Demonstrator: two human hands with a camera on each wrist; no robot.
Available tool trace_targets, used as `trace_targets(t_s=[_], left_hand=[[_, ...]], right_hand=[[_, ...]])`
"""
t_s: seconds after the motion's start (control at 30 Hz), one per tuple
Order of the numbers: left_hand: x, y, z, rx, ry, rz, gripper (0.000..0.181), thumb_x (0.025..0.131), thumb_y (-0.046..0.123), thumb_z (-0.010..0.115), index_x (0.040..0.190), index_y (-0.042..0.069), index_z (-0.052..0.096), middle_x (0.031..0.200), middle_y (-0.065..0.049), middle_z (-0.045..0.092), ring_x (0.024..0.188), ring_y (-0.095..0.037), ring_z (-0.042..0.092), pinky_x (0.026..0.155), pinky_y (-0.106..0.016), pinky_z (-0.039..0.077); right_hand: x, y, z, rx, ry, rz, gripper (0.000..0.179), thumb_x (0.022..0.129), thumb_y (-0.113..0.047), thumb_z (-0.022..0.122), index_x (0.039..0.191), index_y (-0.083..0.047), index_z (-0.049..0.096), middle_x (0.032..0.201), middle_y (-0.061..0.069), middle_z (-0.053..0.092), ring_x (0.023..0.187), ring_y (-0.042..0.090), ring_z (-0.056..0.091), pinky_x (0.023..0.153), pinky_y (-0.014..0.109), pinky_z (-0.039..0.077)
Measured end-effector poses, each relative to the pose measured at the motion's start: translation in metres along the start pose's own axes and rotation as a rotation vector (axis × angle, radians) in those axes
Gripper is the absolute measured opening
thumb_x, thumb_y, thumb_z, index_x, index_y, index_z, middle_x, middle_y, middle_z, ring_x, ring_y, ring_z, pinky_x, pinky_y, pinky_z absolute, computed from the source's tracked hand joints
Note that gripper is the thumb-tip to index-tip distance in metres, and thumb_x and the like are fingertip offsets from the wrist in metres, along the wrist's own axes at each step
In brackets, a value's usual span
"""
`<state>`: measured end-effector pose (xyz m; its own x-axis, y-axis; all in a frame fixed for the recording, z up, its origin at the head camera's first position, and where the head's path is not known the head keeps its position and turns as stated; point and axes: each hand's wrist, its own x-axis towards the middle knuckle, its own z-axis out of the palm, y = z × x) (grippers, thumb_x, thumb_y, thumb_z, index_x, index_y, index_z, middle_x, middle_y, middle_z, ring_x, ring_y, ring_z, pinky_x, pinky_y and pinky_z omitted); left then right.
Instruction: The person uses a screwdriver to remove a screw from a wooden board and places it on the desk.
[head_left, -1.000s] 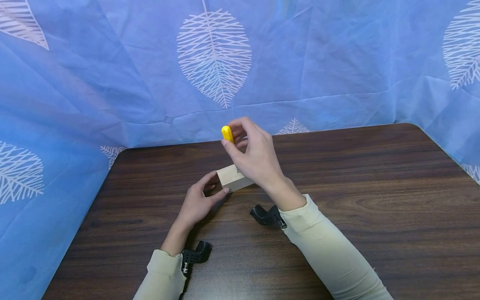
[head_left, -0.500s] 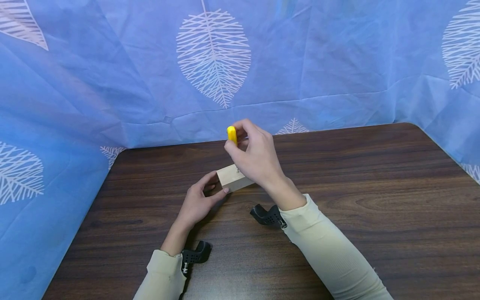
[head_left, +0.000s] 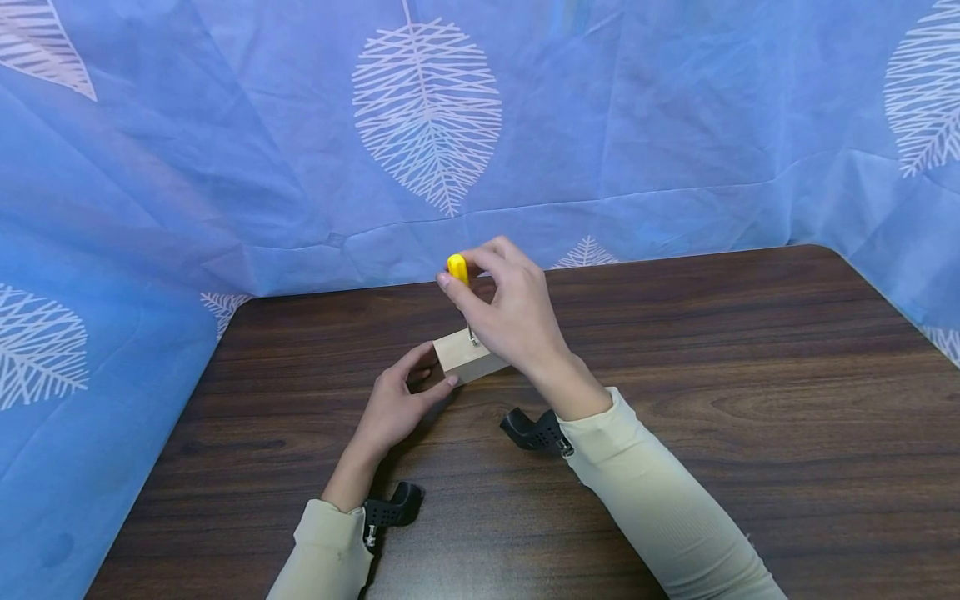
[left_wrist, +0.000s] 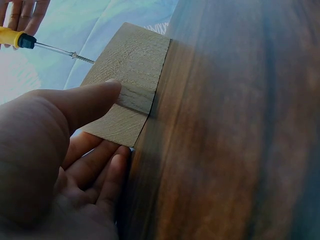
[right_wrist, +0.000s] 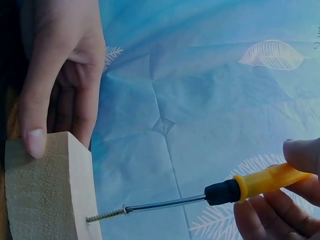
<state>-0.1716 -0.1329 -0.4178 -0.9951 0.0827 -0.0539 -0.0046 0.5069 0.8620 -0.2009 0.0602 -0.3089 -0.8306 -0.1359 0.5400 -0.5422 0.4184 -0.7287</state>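
Note:
A pale wooden block (head_left: 468, 360) lies on the dark table, and my left hand (head_left: 401, 402) grips its left end between thumb and fingers. From the block's top face a screw (right_wrist: 106, 216) sticks up, most of its thread showing. My right hand (head_left: 517, 308) holds a screwdriver (right_wrist: 260, 184) by its yellow handle, with a black collar below. The screwdriver's tip sits at the screw head in the right wrist view, shaft and screw nearly in line. In the left wrist view, my left thumb (left_wrist: 95, 102) presses the block's side, fingers curling under its end.
The brown wood-grain table (head_left: 712, 400) spreads around the hands, its far edge meeting a blue cloth (head_left: 637, 108) with white leaf prints. Black camera mounts (head_left: 393, 505) jut from both wrists, low over the tabletop.
The right thumb and fingers have shifted around the handle, whose yellow top swayed right and then back left. The screw and shaft show more now. Left hand and block stay put.

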Motion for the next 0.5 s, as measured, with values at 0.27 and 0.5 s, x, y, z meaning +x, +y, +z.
trace_targets(t_s=[0.27,0.5], left_hand=[[0.0001,0.0002,0.0003,-0.008,0.002,-0.013,0.068,0.099,0.03,0.081,0.16,0.017,0.053,0.158,-0.014,0.059,0.142,-0.039,0.059,0.117,-0.06,0.05],[-0.0014,0.0017,0.0002,-0.014,-0.004,-0.014,0.067,0.099,0.031,0.081,0.159,0.019,0.054,0.156,-0.012,0.06,0.142,-0.038,0.06,0.116,-0.059,0.051]], right_hand=[[0.0001,-0.0014,-0.0018,0.017,-0.033,0.014,0.024,0.099,-0.02,0.079,0.118,-0.005,0.08,0.103,0.006,0.067,0.088,0.016,0.069,0.082,0.03,0.062],[0.0007,-0.0034,-0.0038,0.014,-0.045,0.039,0.032,0.097,-0.017,0.083,0.124,-0.004,0.074,0.104,0.007,0.074,0.09,0.018,0.074,0.083,0.031,0.065]])
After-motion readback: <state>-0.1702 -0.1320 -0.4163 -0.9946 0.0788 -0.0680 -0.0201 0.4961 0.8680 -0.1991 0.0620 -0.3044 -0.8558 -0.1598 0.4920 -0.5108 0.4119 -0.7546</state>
